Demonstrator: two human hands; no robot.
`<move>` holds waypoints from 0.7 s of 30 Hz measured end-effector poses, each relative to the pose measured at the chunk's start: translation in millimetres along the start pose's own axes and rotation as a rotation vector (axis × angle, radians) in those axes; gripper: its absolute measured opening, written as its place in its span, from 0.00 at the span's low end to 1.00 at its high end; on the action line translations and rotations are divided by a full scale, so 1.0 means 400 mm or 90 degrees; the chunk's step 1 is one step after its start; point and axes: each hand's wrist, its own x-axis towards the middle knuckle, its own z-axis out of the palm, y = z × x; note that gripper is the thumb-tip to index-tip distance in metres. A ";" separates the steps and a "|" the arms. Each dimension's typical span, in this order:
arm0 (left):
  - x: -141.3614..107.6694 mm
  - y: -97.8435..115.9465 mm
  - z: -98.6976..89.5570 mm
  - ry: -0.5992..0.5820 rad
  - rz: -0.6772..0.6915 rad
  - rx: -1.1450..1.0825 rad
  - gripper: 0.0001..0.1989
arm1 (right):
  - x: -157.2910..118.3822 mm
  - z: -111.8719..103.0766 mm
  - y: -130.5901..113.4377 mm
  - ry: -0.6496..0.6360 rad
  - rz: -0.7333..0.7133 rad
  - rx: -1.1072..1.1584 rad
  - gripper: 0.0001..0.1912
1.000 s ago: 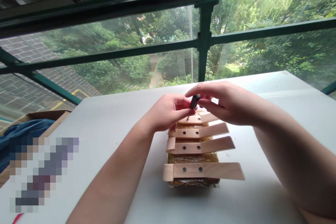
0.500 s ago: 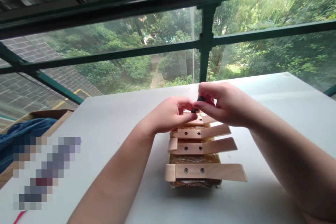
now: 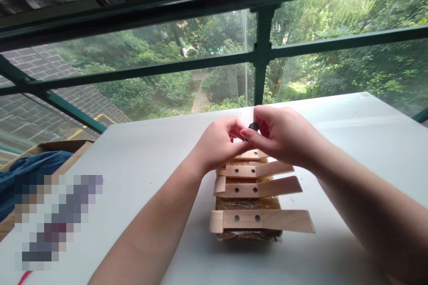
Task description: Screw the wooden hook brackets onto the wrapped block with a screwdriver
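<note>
My left hand (image 3: 222, 140) and my right hand (image 3: 279, 133) meet above the far end of a row of wooden pieces. A small black object (image 3: 253, 127) is pinched between my right thumb and fingers. My left fingertips are closed against the lower part of that object, largely hidden. Below them, several pale wooden pieces (image 3: 267, 220), each widening to the right, lie crosswise on a brown, tape-wrapped block (image 3: 247, 203). Two dark screws show in each of the nearer pieces. The farthest piece (image 3: 249, 155) is partly covered by my hands.
The block rests on a white table (image 3: 133, 156). At the left edge stands a cardboard box (image 3: 75, 147) with blue cloth (image 3: 40, 162) in it. A pixelated patch covers something on the table at the left. Green-framed windows (image 3: 263, 53) rise behind the table.
My hands have drawn closer together around the black object, which has shifted slightly left. My left hand has moved a little up and to the right.
</note>
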 end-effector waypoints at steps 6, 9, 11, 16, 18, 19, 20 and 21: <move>0.003 -0.012 -0.014 -0.063 -0.028 -0.119 0.18 | -0.003 -0.035 0.014 -0.114 -0.117 0.103 0.11; 0.003 -0.012 -0.023 -0.112 -0.031 -0.136 0.16 | -0.002 -0.037 0.016 -0.109 -0.144 0.114 0.13; 0.004 -0.012 -0.029 -0.133 -0.022 -0.134 0.16 | 0.000 -0.033 0.017 -0.111 -0.161 0.124 0.14; 0.005 -0.014 -0.040 -0.180 -0.014 -0.116 0.17 | -0.001 -0.022 0.019 -0.125 -0.148 0.136 0.11; 0.004 -0.012 -0.042 -0.197 -0.009 -0.108 0.17 | -0.003 -0.019 0.020 -0.128 -0.131 0.120 0.09; 0.003 -0.010 -0.042 -0.201 -0.006 -0.104 0.17 | -0.003 -0.018 0.021 -0.129 -0.121 0.111 0.08; 0.002 -0.009 -0.041 -0.202 -0.002 -0.100 0.17 | -0.004 -0.017 0.021 -0.130 -0.111 0.102 0.08; 0.002 -0.007 -0.040 -0.202 0.001 -0.098 0.17 | -0.004 -0.017 0.021 -0.130 -0.101 0.092 0.07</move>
